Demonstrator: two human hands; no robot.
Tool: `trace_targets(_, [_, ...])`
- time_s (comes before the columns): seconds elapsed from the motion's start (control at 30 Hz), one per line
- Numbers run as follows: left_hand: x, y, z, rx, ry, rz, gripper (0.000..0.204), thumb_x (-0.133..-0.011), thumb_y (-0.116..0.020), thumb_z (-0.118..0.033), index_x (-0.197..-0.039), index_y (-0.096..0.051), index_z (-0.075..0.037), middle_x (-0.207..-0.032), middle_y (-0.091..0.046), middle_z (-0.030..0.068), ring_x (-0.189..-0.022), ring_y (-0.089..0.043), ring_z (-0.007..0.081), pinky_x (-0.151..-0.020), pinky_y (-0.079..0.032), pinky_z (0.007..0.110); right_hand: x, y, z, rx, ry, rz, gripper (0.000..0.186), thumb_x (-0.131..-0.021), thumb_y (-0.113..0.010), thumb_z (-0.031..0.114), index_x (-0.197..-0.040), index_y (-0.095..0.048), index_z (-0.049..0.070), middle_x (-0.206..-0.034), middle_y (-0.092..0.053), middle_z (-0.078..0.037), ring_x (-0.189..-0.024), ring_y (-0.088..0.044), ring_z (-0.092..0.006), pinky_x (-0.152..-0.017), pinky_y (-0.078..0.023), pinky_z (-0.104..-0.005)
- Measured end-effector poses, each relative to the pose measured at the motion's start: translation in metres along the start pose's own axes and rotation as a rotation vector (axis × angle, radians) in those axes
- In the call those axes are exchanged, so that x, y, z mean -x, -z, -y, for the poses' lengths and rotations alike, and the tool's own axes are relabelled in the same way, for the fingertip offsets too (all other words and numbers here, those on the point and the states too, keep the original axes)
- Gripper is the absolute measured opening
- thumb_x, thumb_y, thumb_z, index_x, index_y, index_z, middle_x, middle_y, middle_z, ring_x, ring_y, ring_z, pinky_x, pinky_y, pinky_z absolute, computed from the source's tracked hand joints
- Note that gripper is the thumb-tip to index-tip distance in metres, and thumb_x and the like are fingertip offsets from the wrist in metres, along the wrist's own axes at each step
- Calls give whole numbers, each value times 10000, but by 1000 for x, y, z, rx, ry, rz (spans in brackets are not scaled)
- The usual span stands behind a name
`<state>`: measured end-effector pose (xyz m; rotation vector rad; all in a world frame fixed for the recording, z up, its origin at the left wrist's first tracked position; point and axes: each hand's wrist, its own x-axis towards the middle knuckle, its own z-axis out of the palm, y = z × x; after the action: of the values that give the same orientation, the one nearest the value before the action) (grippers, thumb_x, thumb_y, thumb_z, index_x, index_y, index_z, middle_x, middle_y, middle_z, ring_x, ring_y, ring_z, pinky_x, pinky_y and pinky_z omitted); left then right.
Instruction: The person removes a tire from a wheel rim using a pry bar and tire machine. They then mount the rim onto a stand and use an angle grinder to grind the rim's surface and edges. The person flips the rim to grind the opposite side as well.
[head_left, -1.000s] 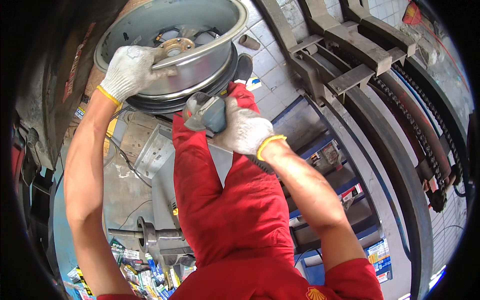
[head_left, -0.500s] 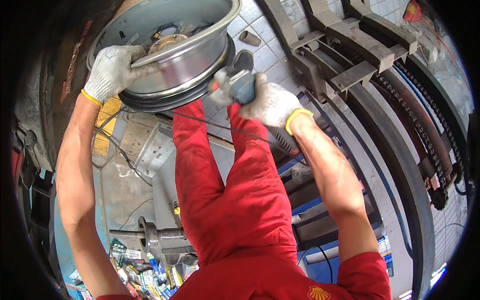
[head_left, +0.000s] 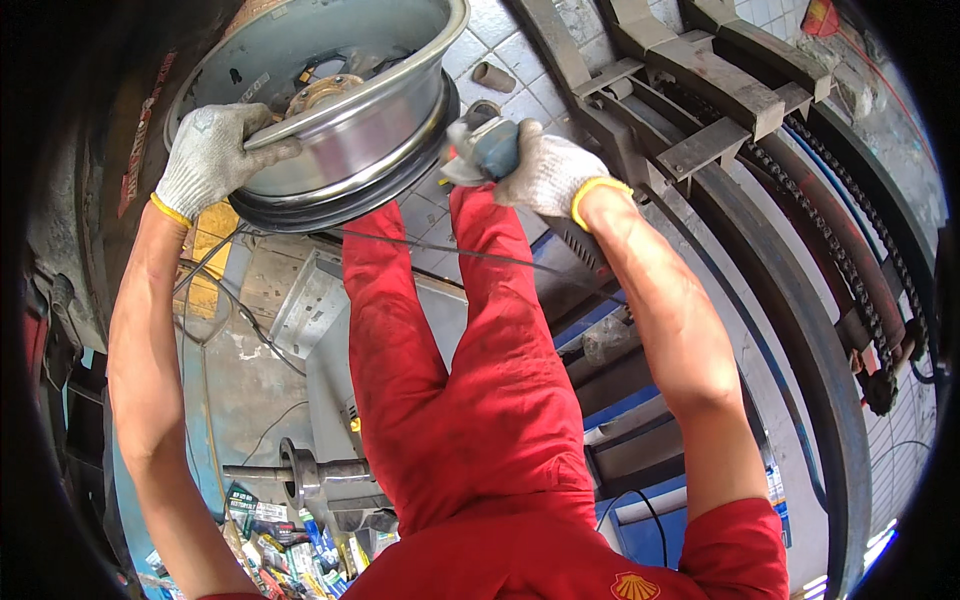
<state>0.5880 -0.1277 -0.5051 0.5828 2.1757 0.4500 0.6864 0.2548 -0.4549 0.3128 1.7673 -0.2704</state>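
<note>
A metal wheel rim [head_left: 345, 160] was gripped by the gloved left hand [head_left: 208, 155], and an angle grinder [head_left: 495, 150] was held in the gloved right hand [head_left: 550, 175].
The left fingers were clamped over the wheel rim's near edge, with a rusty hub [head_left: 325, 92] seen beyond them; the right fingers were wrapped around the angle grinder, whose contact with the wheel rim could not be told. A short pipe [head_left: 494, 77] was seen beyond the right fingers, red trousers [head_left: 460, 400] below them, and a chain [head_left: 840, 250] well to their right.
</note>
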Motion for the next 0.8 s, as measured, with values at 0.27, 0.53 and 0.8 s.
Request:
trace_targets(0.27, [-2,18,8,-115,142,-78,502,-993,-818,-536,-1137,-794,-55,-932,-797,199,-917,-787,393,-803,-603,477,33,-12,-73,-339,-197,-31,937,-794,-884,438,-1421,-515,-152,-1268,-759,-378,-1258,-763,-453,-1059,-592,-461])
trace_targets(0.53, [-68,-16,-67,-201,133,-161,647,-1056,-662,-690,-1259,-773,-86,-1004,-812,234,-1016,-786,457,-880,-615,561,105,-28,-46,-452,-165,31,949,-841,-883,453,-1517,-433,-39,-1166,-771,-375,-1200,-754,-526,-1025,-597,-526])
trace_targets(0.8, [-18,-41,-77,-161,115,-96,642,-1026,-695,-696,-1307,-810,-131,-981,-817,218,-961,-805,414,-838,-631,521,130,-63,7,-359,30,91,906,-855,-860,344,-1564,-397,21,-1070,-789,-317,-1037,-786,-510,-908,-618,-583])
